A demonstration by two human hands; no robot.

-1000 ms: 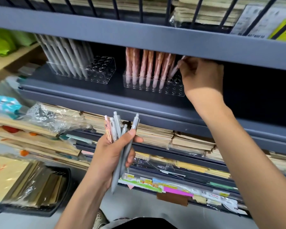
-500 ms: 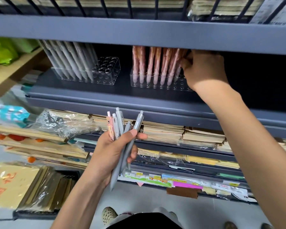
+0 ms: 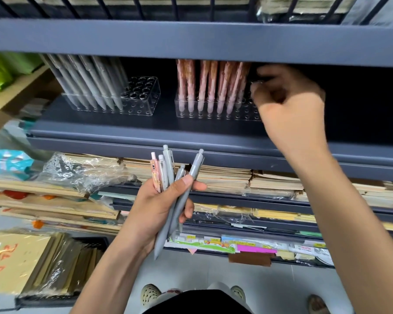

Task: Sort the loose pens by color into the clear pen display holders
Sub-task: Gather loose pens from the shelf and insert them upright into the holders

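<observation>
My left hand (image 3: 154,214) grips a bunch of loose pens below the shelf: several grey pens (image 3: 182,200) and one pink pen (image 3: 155,175). On the shelf stand two clear holders. The left holder (image 3: 143,96) carries several grey pens (image 3: 89,82) and has empty holes at its right end. The right holder (image 3: 213,115) carries several pink pens (image 3: 210,87). My right hand (image 3: 290,103) is blurred at that holder's right end, fingers curled beside the rightmost leaning pink pen. Whether the fingers still pinch that pen is unclear. The upper shelf edge hides the pen tops.
The grey upper shelf beam (image 3: 191,39) hangs low over the holders. Stacks of notebooks (image 3: 225,180) and wrapped paper goods fill the racks below. A black crate of wrapped packs (image 3: 61,268) sits on the floor at the left. My feet (image 3: 150,293) show at the bottom.
My right hand brought a pink pen down to the right end of the pink holder and now sits a little lower and further right. The left hand kept its bunch.
</observation>
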